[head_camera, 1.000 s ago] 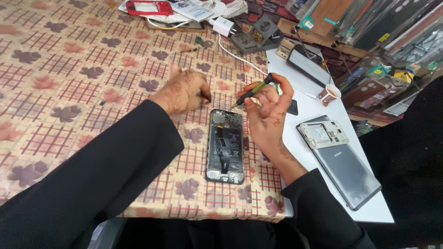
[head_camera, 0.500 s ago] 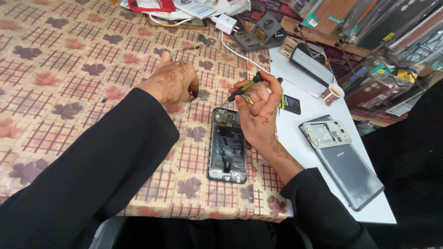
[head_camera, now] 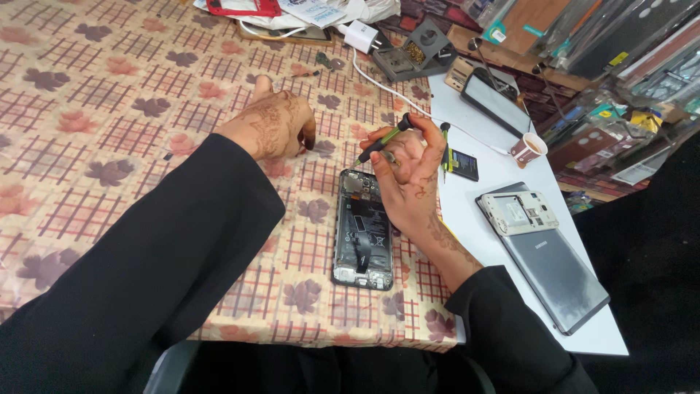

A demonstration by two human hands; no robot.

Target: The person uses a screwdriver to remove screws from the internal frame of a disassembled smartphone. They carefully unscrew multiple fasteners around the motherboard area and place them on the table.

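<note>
On the tabletop (head_camera: 109, 109), head view: opened phone (head_camera: 362, 232), back removed, dark innards exposed, lain lengthwise just below the right hand (head_camera: 408, 171). Slim green-and-black screwdriver (head_camera: 384, 141) is pinched in its curled fingers (head_camera: 386, 138), tip above phone's top. Left hand (head_camera: 273, 124) is rested loosely curled on cloth, nothing held.

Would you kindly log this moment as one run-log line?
right hand: holds screwdriver | left hand: on tablecloth | opened phone: flat, below right hand

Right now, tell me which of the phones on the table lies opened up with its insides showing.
The dark phone on the patterned cloth, just below the right hand holding the screwdriver. The grey phone on the white board is closed, with a pale frame on it.
</note>
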